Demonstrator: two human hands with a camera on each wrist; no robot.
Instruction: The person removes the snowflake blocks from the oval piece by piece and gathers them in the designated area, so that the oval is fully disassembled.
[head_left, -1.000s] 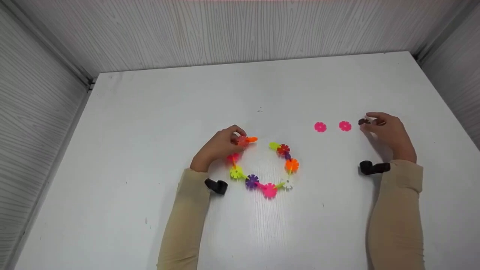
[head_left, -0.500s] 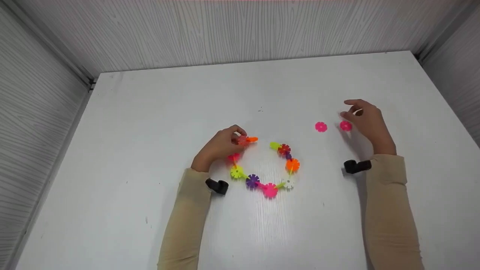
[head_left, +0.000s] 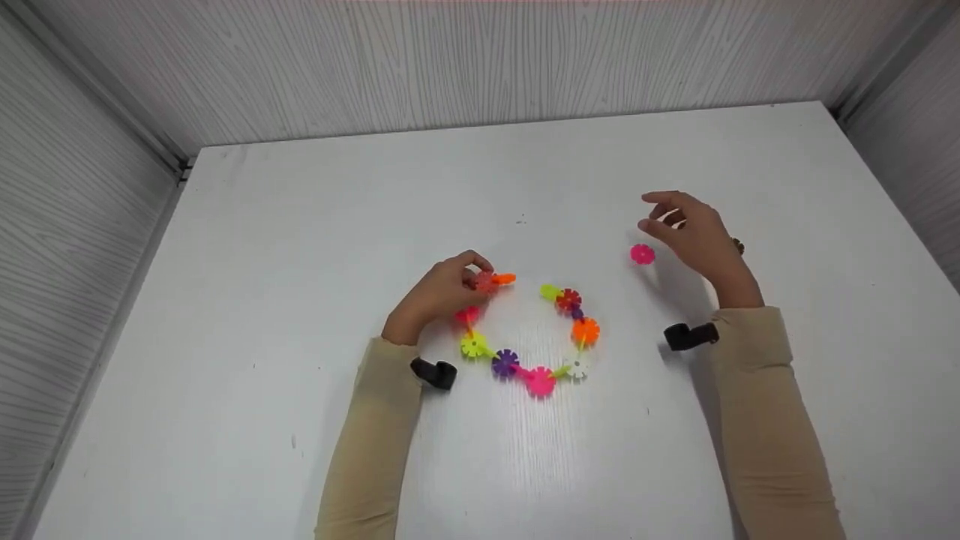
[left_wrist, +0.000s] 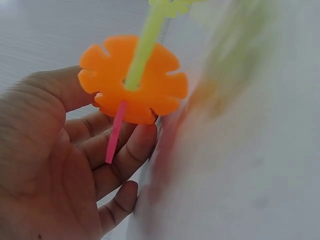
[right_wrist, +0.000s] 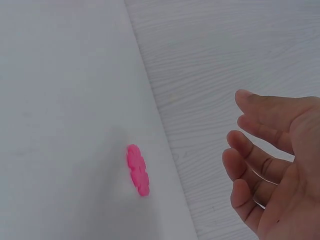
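Note:
My left hand [head_left: 441, 291] pinches the left end of a curved chain of slotted plastic flower discs. Between its fingers is a red disc [head_left: 486, 282] with an orange disc [head_left: 507, 278] jutting right. In the left wrist view, an orange slotted disc [left_wrist: 132, 77] stands before the fingers, crossed by a yellow-green disc [left_wrist: 146, 47] and a pink one [left_wrist: 116, 132] seen edge-on. My right hand [head_left: 697, 236] hovers over the table, fingers loosely bent and holding nothing. Just below its fingertips lies a loose pink flower disc [head_left: 642, 254], which also shows in the right wrist view.
The chain curves on through a yellow disc [head_left: 473, 345], a purple disc [head_left: 505, 363], a pink disc and others to a yellow-green end piece [head_left: 550, 292]. A brown disc [head_left: 739, 246] peeks out behind the right hand. The white table [head_left: 300, 225] meets a wood-grain panel at the back.
My right hand has let go of the brown disc and moved left past one pink disc, now hidden, toward the other. My left hand has stayed in place on the chain.

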